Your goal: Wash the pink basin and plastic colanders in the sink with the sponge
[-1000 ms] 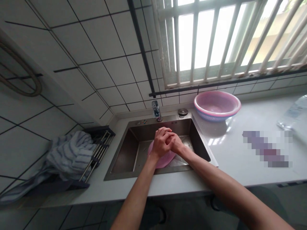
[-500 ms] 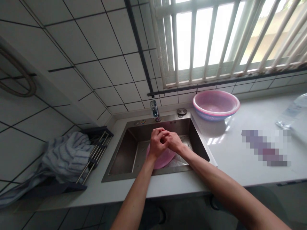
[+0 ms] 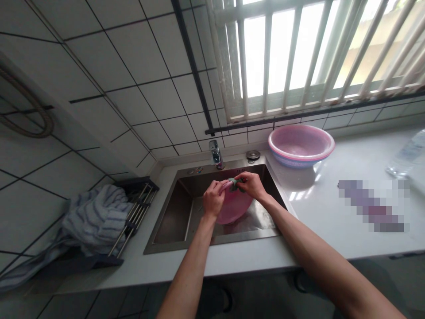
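Observation:
A pink basin (image 3: pixel 234 208) is tilted up inside the steel sink (image 3: pixel 166 226), its wide side facing me. My left hand (image 3: pixel 213 199) is closed on the basin's rim at the upper left. In the fingers of my right hand (image 3: pixel 253 185) is a small green cloth (image 3: pixel 235 182), folded over the top of the rim. The part of the cloth under the right fingers is hidden. Behind the hands stands the chrome faucet (image 3: pixel 215 154); I cannot make out any water running from it.
Right of the sink, a pink basin stacked on a blue one (image 3: pixel 301 146) stands by the window. A metal drain strainer (image 3: pixel 253 155) lies at the sink's back edge. Farther right are a clear plastic bottle (image 3: pixel 407 155) and a blurred-out item. Left is a rack (image 3: pixel 136 217) with a striped towel (image 3: pixel 99 217).
My hands were together above the basin; now they are apart at its rim, the left gripping it. The basin has been raised and tilted, and the green cloth has come into view.

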`<action>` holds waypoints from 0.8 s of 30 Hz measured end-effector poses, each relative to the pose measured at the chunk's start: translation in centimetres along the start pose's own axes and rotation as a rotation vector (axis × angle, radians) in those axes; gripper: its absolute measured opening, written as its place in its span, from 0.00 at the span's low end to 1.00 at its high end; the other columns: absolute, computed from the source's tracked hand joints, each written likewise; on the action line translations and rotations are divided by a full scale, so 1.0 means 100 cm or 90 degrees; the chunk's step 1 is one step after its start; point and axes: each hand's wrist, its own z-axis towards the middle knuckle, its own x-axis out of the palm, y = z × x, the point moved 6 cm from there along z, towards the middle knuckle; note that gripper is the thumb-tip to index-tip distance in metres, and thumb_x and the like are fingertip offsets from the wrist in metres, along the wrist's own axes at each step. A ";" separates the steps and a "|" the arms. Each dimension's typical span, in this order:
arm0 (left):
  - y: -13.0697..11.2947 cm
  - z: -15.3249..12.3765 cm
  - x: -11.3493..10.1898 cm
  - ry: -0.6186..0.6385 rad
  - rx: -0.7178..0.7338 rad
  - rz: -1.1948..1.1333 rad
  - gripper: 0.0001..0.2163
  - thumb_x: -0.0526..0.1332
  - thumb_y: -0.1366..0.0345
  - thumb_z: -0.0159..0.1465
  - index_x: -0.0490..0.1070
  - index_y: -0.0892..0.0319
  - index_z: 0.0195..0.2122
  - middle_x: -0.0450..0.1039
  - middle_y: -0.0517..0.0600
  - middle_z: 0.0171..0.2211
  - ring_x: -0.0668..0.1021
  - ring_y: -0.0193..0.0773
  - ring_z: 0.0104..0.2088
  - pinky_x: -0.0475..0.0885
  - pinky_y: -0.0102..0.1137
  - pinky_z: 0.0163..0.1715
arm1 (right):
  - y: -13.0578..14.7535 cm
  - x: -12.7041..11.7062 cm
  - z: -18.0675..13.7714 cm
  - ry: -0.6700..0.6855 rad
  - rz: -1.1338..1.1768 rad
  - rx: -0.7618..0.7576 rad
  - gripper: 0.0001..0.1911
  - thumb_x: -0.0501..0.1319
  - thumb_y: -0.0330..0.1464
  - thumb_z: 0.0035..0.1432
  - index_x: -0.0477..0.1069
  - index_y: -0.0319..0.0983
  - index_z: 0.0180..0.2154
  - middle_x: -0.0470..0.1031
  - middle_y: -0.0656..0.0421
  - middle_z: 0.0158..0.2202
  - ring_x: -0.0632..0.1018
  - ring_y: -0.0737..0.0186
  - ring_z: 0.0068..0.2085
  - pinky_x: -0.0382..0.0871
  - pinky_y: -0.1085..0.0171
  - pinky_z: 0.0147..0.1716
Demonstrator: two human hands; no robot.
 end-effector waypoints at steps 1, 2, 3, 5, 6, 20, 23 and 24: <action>0.000 0.000 -0.002 -0.014 0.002 -0.003 0.12 0.64 0.66 0.71 0.81 0.45 0.52 0.78 0.47 0.41 0.81 0.37 0.40 0.72 0.28 0.38 | -0.001 0.001 0.000 -0.001 0.017 0.000 0.11 0.70 0.26 0.57 0.84 0.43 0.41 0.83 0.59 0.37 0.81 0.61 0.36 0.71 0.65 0.39; 0.001 0.000 -0.004 -0.023 0.003 -0.012 0.12 0.64 0.66 0.71 0.81 0.45 0.52 0.78 0.47 0.41 0.81 0.36 0.39 0.72 0.28 0.38 | -0.002 0.002 0.000 0.001 0.027 -0.006 0.11 0.71 0.27 0.57 0.85 0.43 0.42 0.83 0.59 0.38 0.81 0.62 0.37 0.72 0.66 0.39; 0.003 0.000 -0.005 -0.026 0.000 -0.027 0.12 0.64 0.67 0.71 0.81 0.45 0.52 0.78 0.46 0.40 0.81 0.35 0.38 0.72 0.27 0.37 | -0.004 0.001 0.000 0.004 0.031 -0.016 0.11 0.71 0.28 0.57 0.85 0.43 0.43 0.83 0.58 0.40 0.81 0.62 0.37 0.72 0.66 0.40; 0.008 -0.001 -0.007 -0.029 -0.009 -0.067 0.13 0.64 0.69 0.69 0.81 0.46 0.51 0.79 0.46 0.40 0.81 0.34 0.37 0.72 0.27 0.36 | -0.009 -0.002 0.002 0.014 0.023 -0.028 0.11 0.71 0.29 0.58 0.85 0.43 0.43 0.83 0.57 0.42 0.81 0.63 0.37 0.72 0.66 0.39; 0.011 -0.001 -0.008 -0.032 -0.013 -0.087 0.14 0.64 0.71 0.69 0.82 0.47 0.51 0.80 0.46 0.41 0.82 0.34 0.38 0.73 0.27 0.37 | -0.012 -0.003 0.002 0.018 0.014 -0.025 0.10 0.71 0.30 0.58 0.85 0.43 0.43 0.82 0.57 0.42 0.80 0.63 0.36 0.72 0.66 0.38; 0.025 -0.001 0.006 0.016 -0.037 -0.122 0.12 0.65 0.70 0.68 0.81 0.48 0.49 0.82 0.47 0.44 0.83 0.37 0.44 0.75 0.29 0.44 | 0.004 -0.001 -0.001 0.070 -0.105 -0.066 0.11 0.71 0.29 0.61 0.85 0.46 0.45 0.82 0.58 0.43 0.81 0.63 0.37 0.71 0.66 0.39; 0.031 -0.001 0.009 0.018 -0.056 -0.116 0.14 0.65 0.71 0.67 0.81 0.48 0.50 0.82 0.47 0.45 0.83 0.37 0.44 0.75 0.29 0.46 | -0.003 -0.007 -0.001 0.059 -0.117 -0.045 0.10 0.71 0.30 0.62 0.85 0.46 0.45 0.82 0.59 0.42 0.81 0.63 0.37 0.71 0.66 0.39; 0.032 -0.001 0.010 0.020 -0.060 -0.115 0.14 0.65 0.72 0.67 0.81 0.48 0.51 0.82 0.48 0.45 0.83 0.37 0.44 0.75 0.29 0.46 | -0.002 -0.006 -0.001 0.059 -0.125 -0.040 0.10 0.71 0.30 0.62 0.85 0.46 0.45 0.82 0.59 0.42 0.81 0.63 0.37 0.71 0.66 0.39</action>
